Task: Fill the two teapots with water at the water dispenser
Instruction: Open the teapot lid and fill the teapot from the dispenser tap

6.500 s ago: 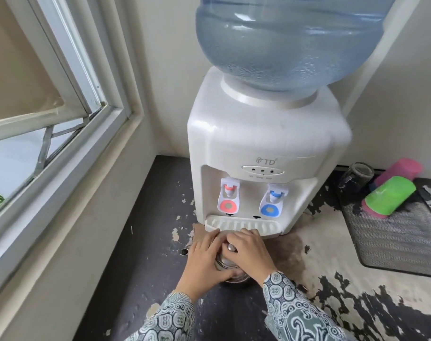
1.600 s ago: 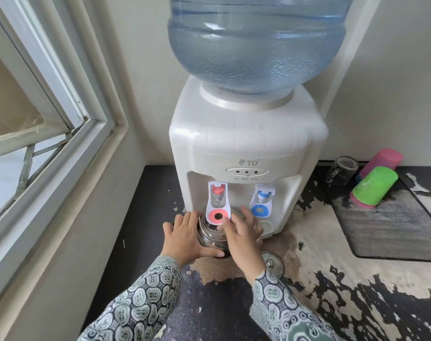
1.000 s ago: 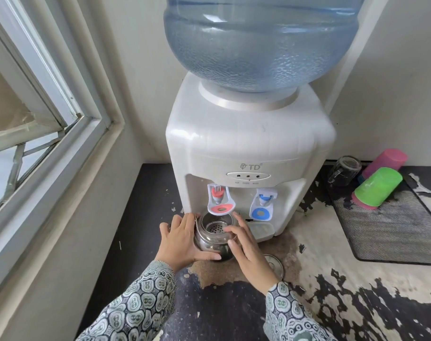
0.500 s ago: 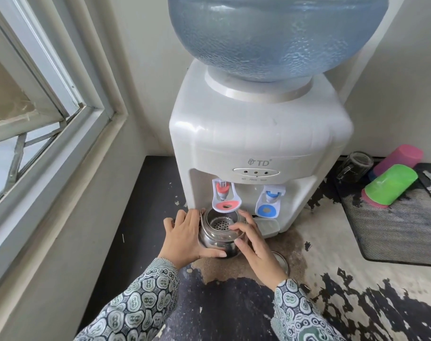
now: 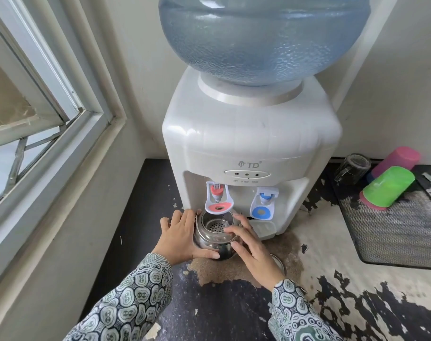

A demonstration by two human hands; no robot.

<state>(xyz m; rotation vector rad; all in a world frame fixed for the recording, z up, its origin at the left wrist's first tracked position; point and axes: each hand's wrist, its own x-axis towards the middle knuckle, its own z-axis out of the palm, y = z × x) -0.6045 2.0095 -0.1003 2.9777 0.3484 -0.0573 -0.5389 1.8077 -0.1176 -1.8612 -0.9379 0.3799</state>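
The steel teapot (image 5: 215, 238) stands open, without lid, on the counter (image 5: 357, 279) under the red tap (image 5: 218, 199) of the white water dispenser (image 5: 249, 153). The left hand (image 5: 179, 238) holds its left side, fingers and thumb curved around the body. The right hand (image 5: 252, 252) touches the right side and rim with fingers almost straight. A round lid (image 5: 279, 263) lies behind the right wrist. Green cup (image 5: 387, 189) and pink cup (image 5: 396, 161) lie on a dark mat (image 5: 394, 232) far right
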